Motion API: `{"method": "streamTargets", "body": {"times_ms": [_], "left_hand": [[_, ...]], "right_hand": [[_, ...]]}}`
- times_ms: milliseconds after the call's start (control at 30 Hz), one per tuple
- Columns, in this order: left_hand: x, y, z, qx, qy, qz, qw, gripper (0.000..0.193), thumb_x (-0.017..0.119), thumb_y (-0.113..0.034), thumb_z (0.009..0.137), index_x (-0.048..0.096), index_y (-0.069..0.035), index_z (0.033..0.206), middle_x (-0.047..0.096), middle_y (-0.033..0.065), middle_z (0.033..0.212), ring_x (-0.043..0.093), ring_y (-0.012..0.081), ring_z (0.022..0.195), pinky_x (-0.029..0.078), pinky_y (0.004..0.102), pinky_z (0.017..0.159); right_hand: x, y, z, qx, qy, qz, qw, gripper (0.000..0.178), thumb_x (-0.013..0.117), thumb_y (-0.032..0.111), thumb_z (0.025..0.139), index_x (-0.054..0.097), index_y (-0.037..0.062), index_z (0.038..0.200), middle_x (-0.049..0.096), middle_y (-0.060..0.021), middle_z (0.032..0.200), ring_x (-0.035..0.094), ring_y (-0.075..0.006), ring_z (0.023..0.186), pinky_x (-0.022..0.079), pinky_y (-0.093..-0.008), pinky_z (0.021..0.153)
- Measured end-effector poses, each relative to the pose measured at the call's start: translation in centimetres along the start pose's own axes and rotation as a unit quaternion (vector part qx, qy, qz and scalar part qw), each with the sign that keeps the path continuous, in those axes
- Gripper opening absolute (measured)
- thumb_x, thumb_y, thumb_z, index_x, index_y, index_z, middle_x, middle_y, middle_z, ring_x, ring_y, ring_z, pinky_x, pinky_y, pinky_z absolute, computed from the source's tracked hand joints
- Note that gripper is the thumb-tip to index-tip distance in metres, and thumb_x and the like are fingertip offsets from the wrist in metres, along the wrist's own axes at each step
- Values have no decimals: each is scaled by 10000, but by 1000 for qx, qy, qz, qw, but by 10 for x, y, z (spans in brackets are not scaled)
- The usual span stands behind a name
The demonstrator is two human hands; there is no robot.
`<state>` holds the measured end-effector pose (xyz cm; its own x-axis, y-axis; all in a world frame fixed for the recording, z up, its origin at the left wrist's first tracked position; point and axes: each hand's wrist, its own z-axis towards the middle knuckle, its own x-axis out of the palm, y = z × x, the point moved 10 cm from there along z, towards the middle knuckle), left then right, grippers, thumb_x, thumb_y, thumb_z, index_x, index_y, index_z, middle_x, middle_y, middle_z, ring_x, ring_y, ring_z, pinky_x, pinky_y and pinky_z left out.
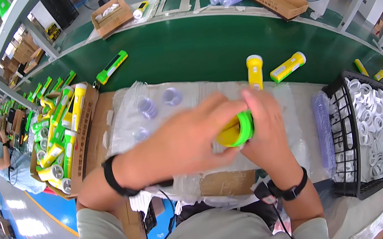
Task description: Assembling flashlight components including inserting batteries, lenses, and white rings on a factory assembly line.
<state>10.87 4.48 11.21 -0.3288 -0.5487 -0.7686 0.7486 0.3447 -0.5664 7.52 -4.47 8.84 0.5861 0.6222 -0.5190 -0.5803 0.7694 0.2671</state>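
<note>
Over the middle of the bench, a yellow flashlight body (228,136) with a bright green ring round its open end is held between my two hands. My left hand (182,139), somewhat blurred, reaches across from the left with its fingers curled round the yellow side. My right hand (270,128) grips the same flashlight from the right, its fingers closed about the green ring. Beneath the hands, the bench is covered with clear plastic sheeting (121,114). Several clear plastic rings (147,108) lie on it, left of the flashlight.
At left stands a cardboard box (85,143) full of yellow and green flashlights. A black basket (362,189) of white rings sits at right, beside a clear plastic sleeve (325,131). Beyond, a green conveyor belt (178,45) carries a few flashlights. Farther back are cardboard trays (273,0).
</note>
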Motion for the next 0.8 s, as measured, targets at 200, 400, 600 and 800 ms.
{"method": "streamTargets", "body": {"times_ms": [200,400,600,800], "left_hand": [[8,21,-77,-16,-82,-190,978,475,771,-115,667,569,-60,1093,535,100,898,557,267,830,470,351,699],[34,-14,-99,23,-69,155,985,462,702,-472,687,616,-119,972,416,24,693,466,207,696,433,333,707],[64,-50,-111,206,-69,176,960,368,623,-398,764,573,-65,911,506,99,913,508,313,894,435,426,823],[64,-38,-123,263,-2,39,964,229,582,-255,765,523,-34,781,532,140,1040,526,298,937,436,394,828]], "right_hand": [[57,21,-65,169,192,208,944,725,781,149,644,440,43,1274,594,-157,1078,594,-342,948,490,-398,795],[100,51,-125,108,332,245,904,697,761,192,634,468,51,1251,599,-132,1050,585,-326,867,478,-372,728],[95,63,-116,187,370,356,838,485,683,118,694,549,87,1158,607,-98,1016,571,-300,822,462,-345,738],[77,65,-84,-41,378,322,867,440,640,116,743,548,100,1172,589,-110,1059,581,-289,823,467,-339,742]]}}
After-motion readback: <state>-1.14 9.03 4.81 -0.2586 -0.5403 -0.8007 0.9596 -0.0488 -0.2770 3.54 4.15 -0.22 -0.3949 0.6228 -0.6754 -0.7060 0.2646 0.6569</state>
